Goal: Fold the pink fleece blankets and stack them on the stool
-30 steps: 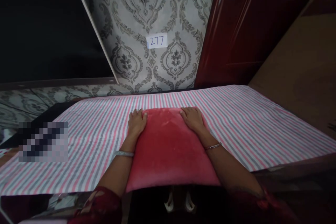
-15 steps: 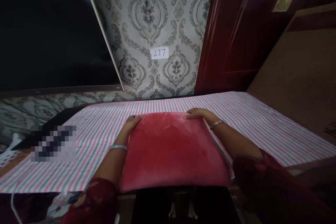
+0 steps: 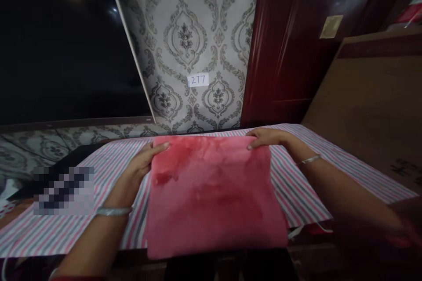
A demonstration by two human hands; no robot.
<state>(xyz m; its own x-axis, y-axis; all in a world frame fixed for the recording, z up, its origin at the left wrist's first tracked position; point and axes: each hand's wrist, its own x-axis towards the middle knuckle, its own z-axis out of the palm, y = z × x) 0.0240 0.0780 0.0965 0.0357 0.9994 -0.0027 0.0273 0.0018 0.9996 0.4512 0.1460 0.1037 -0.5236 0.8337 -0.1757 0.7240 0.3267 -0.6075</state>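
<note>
red plush cloth [image 3: 214, 193] lies flat on the striped tabletop [image 3: 329, 175], its near edge hanging over the front. left hand [image 3: 145, 162] pinches the far left corner, right hand [image 3: 267, 138] the far right corner; both grips closed on the fabric. each hand equally near, far edge running left to right between them.

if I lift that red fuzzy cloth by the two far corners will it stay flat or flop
The red plush cloth will probably flop: its near edge already droops over the striped table cover. It looks thin, so likely light. The left hand and right hand pinch the corners; the nap should grip.
</note>
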